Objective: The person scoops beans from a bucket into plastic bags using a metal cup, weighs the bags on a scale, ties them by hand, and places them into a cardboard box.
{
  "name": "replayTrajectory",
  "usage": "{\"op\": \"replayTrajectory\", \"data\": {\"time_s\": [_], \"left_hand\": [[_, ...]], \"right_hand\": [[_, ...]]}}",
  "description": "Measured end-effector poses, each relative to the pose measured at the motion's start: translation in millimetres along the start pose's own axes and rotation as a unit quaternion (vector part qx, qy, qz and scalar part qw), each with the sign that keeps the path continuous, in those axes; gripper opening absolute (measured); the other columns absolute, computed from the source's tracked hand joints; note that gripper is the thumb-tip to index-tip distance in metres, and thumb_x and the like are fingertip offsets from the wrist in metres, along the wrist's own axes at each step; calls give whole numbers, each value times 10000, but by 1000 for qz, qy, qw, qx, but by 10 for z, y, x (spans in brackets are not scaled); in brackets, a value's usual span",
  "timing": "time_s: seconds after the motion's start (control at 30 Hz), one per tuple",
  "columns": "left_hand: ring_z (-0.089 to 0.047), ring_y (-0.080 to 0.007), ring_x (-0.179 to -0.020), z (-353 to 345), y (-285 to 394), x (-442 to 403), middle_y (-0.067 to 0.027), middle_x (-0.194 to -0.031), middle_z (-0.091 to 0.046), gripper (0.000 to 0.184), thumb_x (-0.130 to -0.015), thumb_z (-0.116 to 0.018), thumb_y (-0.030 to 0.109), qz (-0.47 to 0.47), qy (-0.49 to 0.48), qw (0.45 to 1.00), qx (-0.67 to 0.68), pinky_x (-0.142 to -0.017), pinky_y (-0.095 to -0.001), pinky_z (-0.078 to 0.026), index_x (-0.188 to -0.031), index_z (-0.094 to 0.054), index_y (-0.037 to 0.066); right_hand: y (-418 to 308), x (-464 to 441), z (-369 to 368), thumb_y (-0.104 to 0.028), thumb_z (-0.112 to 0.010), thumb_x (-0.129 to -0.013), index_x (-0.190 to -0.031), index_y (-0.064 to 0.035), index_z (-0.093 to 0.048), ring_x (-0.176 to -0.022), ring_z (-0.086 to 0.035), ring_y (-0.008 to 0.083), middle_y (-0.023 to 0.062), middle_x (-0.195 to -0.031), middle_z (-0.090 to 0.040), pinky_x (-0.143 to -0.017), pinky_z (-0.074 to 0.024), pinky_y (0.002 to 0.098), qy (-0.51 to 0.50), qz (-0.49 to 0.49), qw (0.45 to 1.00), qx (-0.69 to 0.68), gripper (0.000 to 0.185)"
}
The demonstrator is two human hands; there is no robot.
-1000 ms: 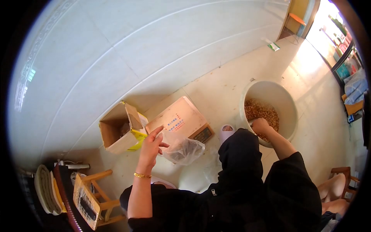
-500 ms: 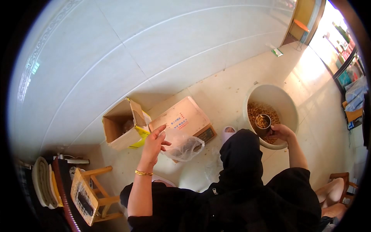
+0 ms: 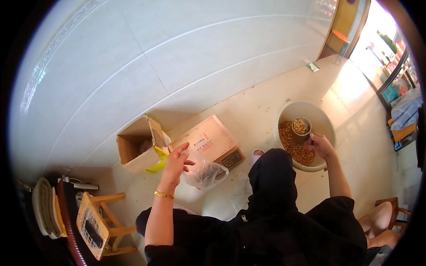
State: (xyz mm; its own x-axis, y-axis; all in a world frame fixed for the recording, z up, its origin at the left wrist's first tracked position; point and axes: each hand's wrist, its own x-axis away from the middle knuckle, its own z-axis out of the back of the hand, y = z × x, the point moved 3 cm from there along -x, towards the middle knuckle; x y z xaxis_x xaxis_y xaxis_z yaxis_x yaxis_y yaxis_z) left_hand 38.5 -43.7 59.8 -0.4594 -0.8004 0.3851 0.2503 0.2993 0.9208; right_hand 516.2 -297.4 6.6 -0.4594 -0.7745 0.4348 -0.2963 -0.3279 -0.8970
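Observation:
My right hand [image 3: 320, 145] grips the handle side of a metal cup [image 3: 295, 136] inside a large pale tub [image 3: 326, 116]. The cup holds small yellowish kernels [image 3: 301, 127]; more brown and yellow kernels [image 3: 295, 148] cover the tub's bottom. Over to the left, my left hand [image 3: 175, 166] is raised with its index finger stretched out and the other fingers bent. A clear plastic bag [image 3: 207, 174] hangs beside these fingers and appears held by them, though the grip itself is partly hidden. The bag lies in front of a closed cardboard box [image 3: 217, 137].
An opened cardboard box [image 3: 135, 153] stands by the tiled wall [image 3: 195, 48]. A wooden stool [image 3: 95, 226] is at lower left, near folded cloths [image 3: 44, 208]. Another person's bare legs [image 3: 377, 226] show at lower right. A green-and-white packet [image 3: 313, 67] lies on the floor.
The cup has risen from the kernels toward the tub's far wall, fuller-looking now, and my right hand has moved with it. The plastic bag has sagged and its mouth has changed shape.

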Motion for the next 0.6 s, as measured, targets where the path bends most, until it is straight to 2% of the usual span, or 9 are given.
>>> {"op": "replayTrajectory", "data": {"time_s": [0.07, 0.2, 0.33, 0.47, 0.5, 0.6], "left_hand": [[-604, -151, -715, -3, 8, 4, -67, -1341, -429, 390, -916, -434, 146, -1, 2, 1000, 1, -534, -226, -411, -1289, -438, 36], [-608, -150, -722, -1, 17, 11, -90, -1339, -435, 431, -907, -446, 159, -12, 9, 1000, 15, -528, -221, -403, -1310, -406, 13], [-616, -147, -723, 13, 93, 46, -106, -1327, -450, 465, -894, -467, 190, -14, 19, 999, 42, -515, -217, -392, -1314, -402, 1], [-588, -156, -681, 81, 112, 36, -68, -1333, -430, 427, -919, -440, 179, -9, 12, 997, 70, -460, -205, -358, -1315, -404, 23], [-588, -156, -681, 96, 116, 42, -68, -1333, -430, 427, -919, -440, 179, -9, 15, 997, 74, -460, -205, -358, -1315, -404, 23], [-568, -150, -637, 122, 162, 86, -52, -1299, -465, 417, -919, -458, 197, -20, 28, 994, 103, -438, -203, -345, -1298, -430, 25]], "right_hand": [[-276, 94, -214, -231, -504, -914, -780, -15, -534, -816, -560, 192, 73, -795, -541, -787, -492, 328, 3, 59, 998, 21, 256], [-829, 312, -880, -237, -503, -912, -770, -21, -534, -831, -564, 190, 75, -801, -546, -809, -488, 330, -18, 106, 993, 41, 261], [-1129, 457, -1605, -246, -505, -909, -764, -24, -535, -866, -575, 203, 85, -800, -561, -838, -482, 359, -101, 138, 985, 17, 268], [-1049, 510, -2313, -229, -531, -891, -767, -19, -551, -859, -579, 220, 89, -790, -563, -836, -480, 379, -199, 59, 977, -50, 245], [-1006, 532, -2490, -216, -511, -900, -761, -23, -533, -884, -586, 250, 103, -788, -565, -891, -458, 428, -216, 39, 974, -46, 239], [-737, 457, -2969, -199, -545, -876, -781, -24, -549, -855, -591, 239, 88, -764, -555, -826, -492, 408, -258, -37, 965, -38, 199]]}}
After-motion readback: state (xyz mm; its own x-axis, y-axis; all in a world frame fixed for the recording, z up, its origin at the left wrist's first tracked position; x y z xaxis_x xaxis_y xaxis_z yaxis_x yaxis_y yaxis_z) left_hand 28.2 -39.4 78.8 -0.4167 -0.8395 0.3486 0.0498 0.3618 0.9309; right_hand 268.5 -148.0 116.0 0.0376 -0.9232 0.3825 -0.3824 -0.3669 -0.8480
